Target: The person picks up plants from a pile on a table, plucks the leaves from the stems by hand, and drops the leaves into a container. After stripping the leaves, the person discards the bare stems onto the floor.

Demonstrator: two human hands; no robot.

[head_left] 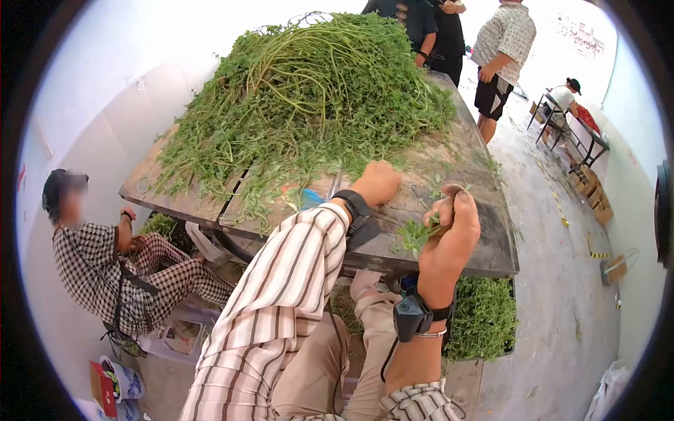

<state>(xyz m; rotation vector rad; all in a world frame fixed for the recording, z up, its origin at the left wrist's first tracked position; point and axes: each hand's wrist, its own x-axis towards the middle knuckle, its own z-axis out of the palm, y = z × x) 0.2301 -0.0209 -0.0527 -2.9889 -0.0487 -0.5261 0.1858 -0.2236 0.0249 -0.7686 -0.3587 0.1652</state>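
My right hand is raised over the front edge of the table, thumb and fingers pinched together. It holds a small bunch of leafy green sprigs that hang from the left side of the hand. My left hand is curled closed low over the wooden tabletop, its back towards me. Its fingertips are hidden, so what it may grip does not show. Just beyond it rises a large heap of green leafy stems, with loose bits scattered at its front.
A blue scrap lies by the heap's front. Below the table's right side stands a crate filled with greens. A seated person in checks is at the left; several people are behind the table. Cardboard boxes stand at the right.
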